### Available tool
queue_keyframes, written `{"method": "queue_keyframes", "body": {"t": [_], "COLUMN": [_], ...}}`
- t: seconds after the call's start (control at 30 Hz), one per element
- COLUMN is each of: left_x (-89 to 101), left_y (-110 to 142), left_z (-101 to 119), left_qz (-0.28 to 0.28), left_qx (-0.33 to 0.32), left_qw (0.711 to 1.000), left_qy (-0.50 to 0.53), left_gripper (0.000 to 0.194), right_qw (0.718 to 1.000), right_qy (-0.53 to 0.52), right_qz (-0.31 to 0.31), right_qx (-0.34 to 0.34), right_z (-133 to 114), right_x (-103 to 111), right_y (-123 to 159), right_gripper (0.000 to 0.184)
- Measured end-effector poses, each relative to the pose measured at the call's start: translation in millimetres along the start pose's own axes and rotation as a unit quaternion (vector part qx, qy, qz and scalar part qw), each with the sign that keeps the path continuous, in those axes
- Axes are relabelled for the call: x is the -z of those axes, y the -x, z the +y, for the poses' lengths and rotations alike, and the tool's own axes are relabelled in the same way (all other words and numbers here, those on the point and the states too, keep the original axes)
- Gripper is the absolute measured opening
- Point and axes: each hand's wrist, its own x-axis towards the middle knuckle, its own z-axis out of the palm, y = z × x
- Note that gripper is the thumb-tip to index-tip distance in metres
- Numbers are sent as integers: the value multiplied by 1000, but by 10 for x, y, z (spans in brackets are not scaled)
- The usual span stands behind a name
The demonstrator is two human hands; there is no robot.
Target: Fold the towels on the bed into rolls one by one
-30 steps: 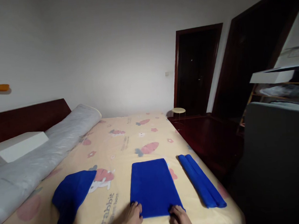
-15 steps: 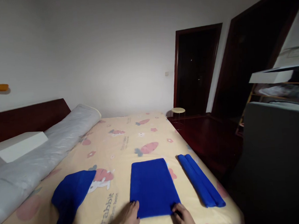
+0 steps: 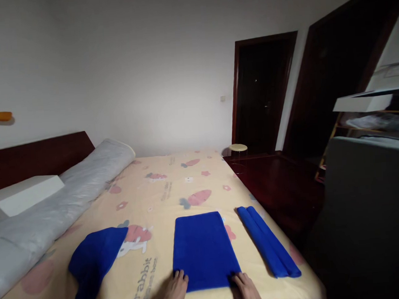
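Since everything here is set out on the bed (image 3: 168, 195), its places are best read from the flat cloth (image 3: 203, 249), a smooth blue panel on the near part of the sheet. Far to the left of the flat cloth lies the grey roll (image 3: 89, 182), with a white box (image 3: 35, 194) resting against it. Nearer, and also left of the flat cloth but well apart from it, a loose cloth (image 3: 96, 254) lies crumpled. Just to the right of the flat cloth, near the bed's edge, is a double roll (image 3: 260, 242) of blue cloth, two tubes side by side, slanting towards the person.

The flat cloth's long axis seems to run away from the person, so its near short edge faces both hands and the rest of it stretches out ahead of them. Neither hand is clearly closer: the left hand (image 3: 177, 290) is at the near left corner of the flat cloth, the right hand (image 3: 246, 289) at the near right one. On both, the fingers (image 3: 181, 274) are bent and lightly bunched, tips touching the corner; with the thumbs mostly hidden, I cannot tell whether they pinch the fabric or only press it.
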Motion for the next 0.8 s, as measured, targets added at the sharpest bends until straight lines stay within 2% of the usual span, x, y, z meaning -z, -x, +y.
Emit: {"method": "queue_keyframes", "body": {"t": [0.4, 0.5, 0.8], "left_x": [37, 15, -88], "left_y": [17, 3, -48], "left_z": [32, 17, -25], "left_qz": [3, 2, 1], "left_qx": [2, 3, 0], "left_qw": [1000, 1000, 1000], "left_qy": [-21, -20, -29], "left_gripper": [74, 75, 74], "right_qw": [1000, 999, 999], "right_qy": [20, 22, 10], "right_qz": [11, 22, 34], "right_qx": [-7, -14, -3], "right_z": [81, 99, 58], "right_x": [-41, -55, -57], "right_y": [-34, -40, -39], "right_gripper": [38, 44, 36]}}
